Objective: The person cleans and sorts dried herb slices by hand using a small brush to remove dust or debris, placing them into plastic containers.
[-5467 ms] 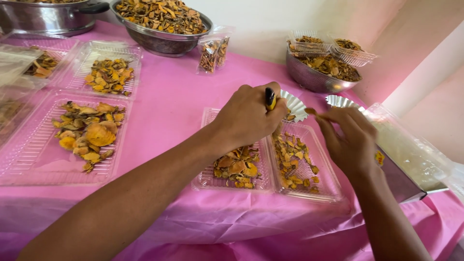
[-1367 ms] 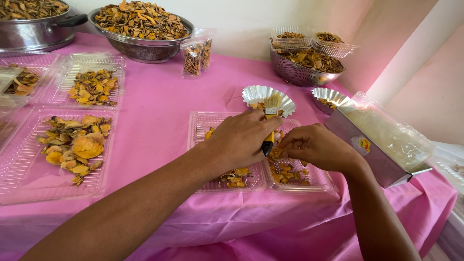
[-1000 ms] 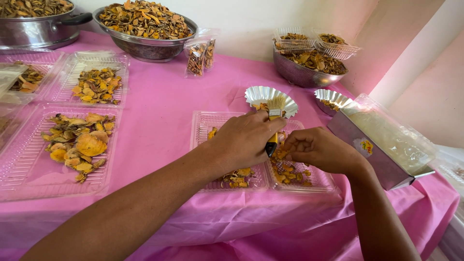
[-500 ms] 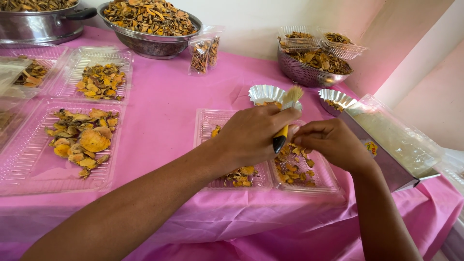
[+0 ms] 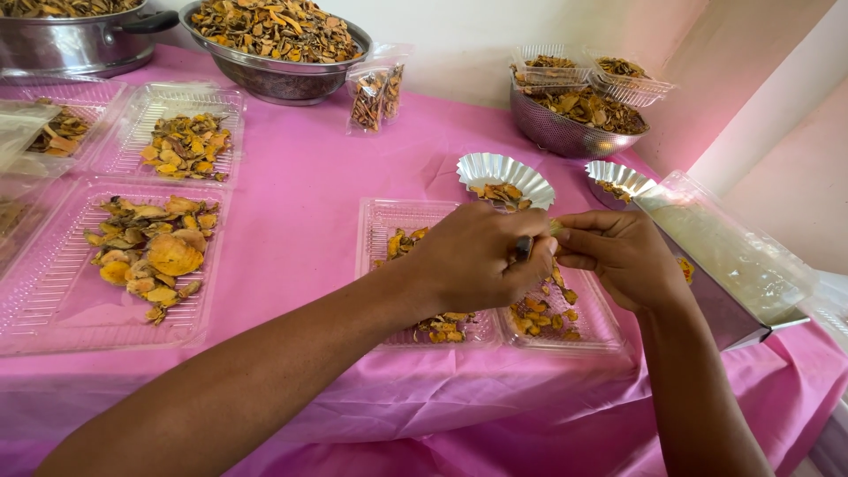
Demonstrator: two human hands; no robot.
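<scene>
A: Where do the hands sit?

B: Both over the clear double tray [image 5: 565, 340] at the near edge of the pink tablecloth [image 5: 300, 212]. The left hand [image 5: 473, 261] is curled into a loose fist around a small dark tool [image 5: 524, 248]; only its tip shows between the fingers, so I cannot tell what kind it is. The right hand [image 5: 623, 261] has its fingers drawn together, pinching something small right beside that tip. The piece itself is mostly hidden.

A: How much looks done?

B: Judging by how things lie, a fair part. The double tray holds dried orange-brown slices [image 5: 539, 314] in both halves, thinly spread. The foil cup [image 5: 503, 172] just behind the hands has a few slices in it; a second foil cup [image 5: 618, 178] to its right has a little too. Two trays on the left, the near tray [image 5: 53, 309] and the far tray [image 5: 132, 141], are already loaded.

A: And what is left?

B: Plenty, I judge. The big steel bowl [image 5: 265, 75] at the back is heaped, the mesh bowl [image 5: 556, 132] is full, and a pot [image 5: 71, 49] at far left holds more. A small filled bag [image 5: 375, 93] stands by the big bowl. A steel box with a plastic cover [image 5: 733, 265] sits just right of the right hand.
</scene>
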